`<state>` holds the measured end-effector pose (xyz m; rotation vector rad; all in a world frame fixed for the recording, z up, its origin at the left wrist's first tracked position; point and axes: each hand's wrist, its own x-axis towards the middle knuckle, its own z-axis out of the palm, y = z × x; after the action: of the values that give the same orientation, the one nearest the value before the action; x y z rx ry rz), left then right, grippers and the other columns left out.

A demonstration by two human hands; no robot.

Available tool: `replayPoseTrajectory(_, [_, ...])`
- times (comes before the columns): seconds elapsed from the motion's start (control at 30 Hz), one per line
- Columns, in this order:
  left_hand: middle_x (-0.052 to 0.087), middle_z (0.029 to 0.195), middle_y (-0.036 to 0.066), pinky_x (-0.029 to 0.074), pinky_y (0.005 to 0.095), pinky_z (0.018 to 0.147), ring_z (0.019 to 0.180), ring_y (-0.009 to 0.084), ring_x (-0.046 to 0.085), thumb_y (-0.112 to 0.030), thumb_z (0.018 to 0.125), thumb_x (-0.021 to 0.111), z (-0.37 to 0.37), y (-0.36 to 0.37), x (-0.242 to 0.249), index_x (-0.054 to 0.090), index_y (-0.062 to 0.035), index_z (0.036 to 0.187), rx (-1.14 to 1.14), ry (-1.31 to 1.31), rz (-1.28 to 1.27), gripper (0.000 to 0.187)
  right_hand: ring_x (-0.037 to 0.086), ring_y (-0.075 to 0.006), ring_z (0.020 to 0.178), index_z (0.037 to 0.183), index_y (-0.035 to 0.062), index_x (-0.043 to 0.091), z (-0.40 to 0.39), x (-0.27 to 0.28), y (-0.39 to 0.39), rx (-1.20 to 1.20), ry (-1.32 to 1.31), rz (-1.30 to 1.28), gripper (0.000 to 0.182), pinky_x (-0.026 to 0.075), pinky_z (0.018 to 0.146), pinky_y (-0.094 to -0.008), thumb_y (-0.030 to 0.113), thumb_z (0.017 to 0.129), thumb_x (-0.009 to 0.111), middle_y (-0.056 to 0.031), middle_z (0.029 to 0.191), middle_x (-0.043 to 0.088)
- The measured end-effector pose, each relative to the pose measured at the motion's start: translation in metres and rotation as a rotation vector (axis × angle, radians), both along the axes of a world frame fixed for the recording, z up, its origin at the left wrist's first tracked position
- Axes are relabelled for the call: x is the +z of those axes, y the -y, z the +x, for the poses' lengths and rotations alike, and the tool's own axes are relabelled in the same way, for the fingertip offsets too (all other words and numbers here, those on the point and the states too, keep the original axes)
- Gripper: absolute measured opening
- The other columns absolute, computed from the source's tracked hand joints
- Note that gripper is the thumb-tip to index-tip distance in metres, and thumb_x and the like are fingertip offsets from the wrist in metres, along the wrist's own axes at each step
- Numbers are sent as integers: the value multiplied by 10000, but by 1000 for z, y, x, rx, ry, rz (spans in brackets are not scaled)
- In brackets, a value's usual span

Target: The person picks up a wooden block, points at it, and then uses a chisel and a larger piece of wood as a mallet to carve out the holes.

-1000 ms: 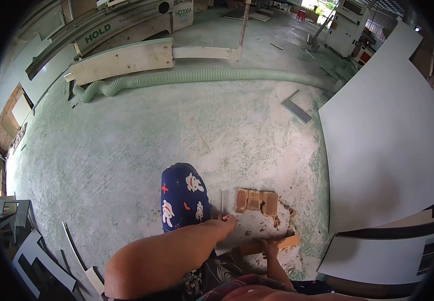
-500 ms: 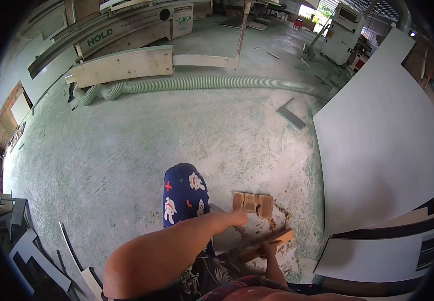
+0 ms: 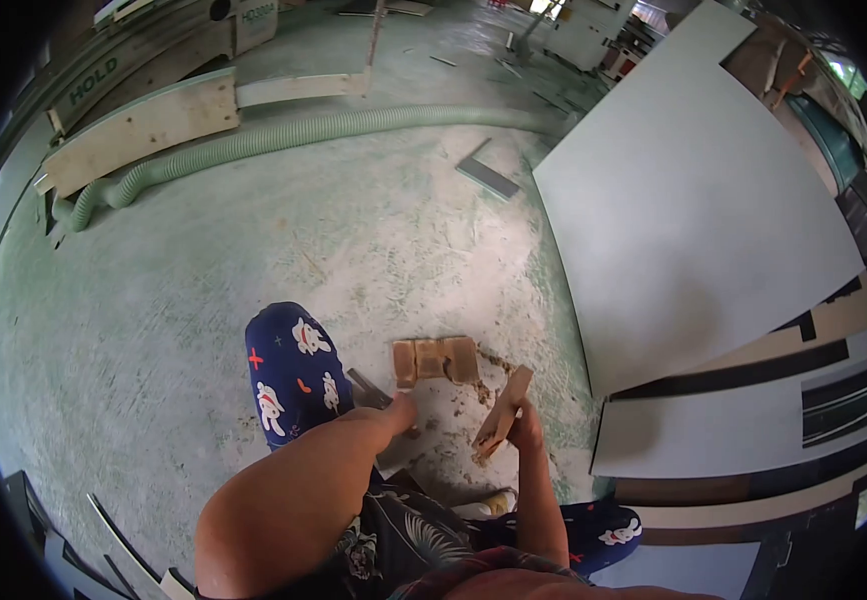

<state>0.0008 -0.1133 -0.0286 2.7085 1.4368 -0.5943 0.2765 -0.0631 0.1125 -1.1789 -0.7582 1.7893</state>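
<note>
My left hand (image 3: 403,414) is closed around a dark flat bar (image 3: 367,387), whose far end shows beyond the fingers toward my knee. My right hand (image 3: 526,428) grips a narrow wooden piece (image 3: 505,408) tilted up from the floor, its lower end rough and broken. Just ahead of both hands a brown wooden block (image 3: 435,361) with a notched middle lies flat on the floor. Brown crumbs (image 3: 483,393) are scattered between the block and the wooden piece.
Large white panels (image 3: 693,220) stand on the right above stacked boards. A ribbed green hose (image 3: 303,132) crosses the floor ahead, near a machine (image 3: 133,75). A grey L-shaped piece (image 3: 487,176) lies beyond the block. My patterned knee (image 3: 293,375) is at left.
The view has shifted to the right and down. My right hand has turned the wooden piece from nearly level to steeply slanted. My left hand remains near the notched block.
</note>
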Motion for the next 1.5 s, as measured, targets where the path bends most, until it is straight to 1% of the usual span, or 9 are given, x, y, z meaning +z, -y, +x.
replayPoseTrajectory(0.1, [693,912,41,472,445,739,885,258,641,-170,811,632,-5,-8,-11,734,-108,959,-90,-14,-173,190,604,-276,954,1167,3,504,-10,35,8,62,295,527,439,489,854,-424,267,826,591,-147,1013,604])
replayPoseTrajectory(0.17, [695,923,28,464,441,751,894,244,640,-172,808,638,-2,-12,1,735,-122,958,-139,-43,-264,186,600,-290,1004,1184,-14,500,-20,80,-1,-38,-143,47,495,474,897,-432,327,825,524,-144,1045,610])
replayPoseTrajectory(0.3, [699,936,31,440,466,824,918,247,639,-196,748,687,5,-22,-13,740,-166,925,-163,32,-237,187,602,-308,1015,1233,-19,488,-11,115,-5,-43,-307,205,556,482,899,-419,335,807,534,-159,1096,609])
replayPoseTrajectory(0.47, [697,905,91,491,425,838,921,277,643,-311,627,727,28,-57,93,730,-134,867,69,224,-295,298,627,-280,918,1209,8,510,-6,138,-10,-154,-332,185,606,535,763,-401,495,852,565,-153,1031,615])
replayPoseTrajectory(0.73, [677,887,204,517,424,718,836,336,662,-374,702,699,-33,-111,229,649,-9,970,543,850,-61,455,631,-262,854,1147,-23,514,-31,119,4,-284,-225,-2,475,539,736,-380,252,795,676,-150,979,615])
replayPoseTrajectory(0.83, [684,871,173,525,375,660,747,282,673,-331,709,730,-47,-130,223,641,9,973,636,987,104,440,628,-242,823,1127,-16,506,-32,119,3,-251,-145,50,463,538,703,-381,216,772,691,-142,936,608])
replayPoseTrajectory(0.97, [665,833,86,501,260,546,606,128,628,-258,739,747,-39,-131,211,632,15,925,981,1372,-229,350,618,-226,818,1119,-28,511,-37,128,3,-282,-21,121,471,522,714,-368,224,763,690,-132,932,604])
replayPoseTrajectory(1.17, [682,806,136,525,347,668,706,229,672,-269,722,740,-33,-138,175,635,20,885,881,1273,-184,348,605,-211,812,1126,-32,511,-39,129,5,-260,86,80,492,511,722,-358,236,758,698,-121,944,594])
replayPoseTrajectory(1.5, [681,824,92,531,294,636,659,159,661,-217,739,740,-32,-153,151,639,-9,905,860,1215,-16,285,600,-195,777,1107,-45,538,-54,118,7,-185,265,57,444,500,678,-339,212,770,667,-122,928,609])
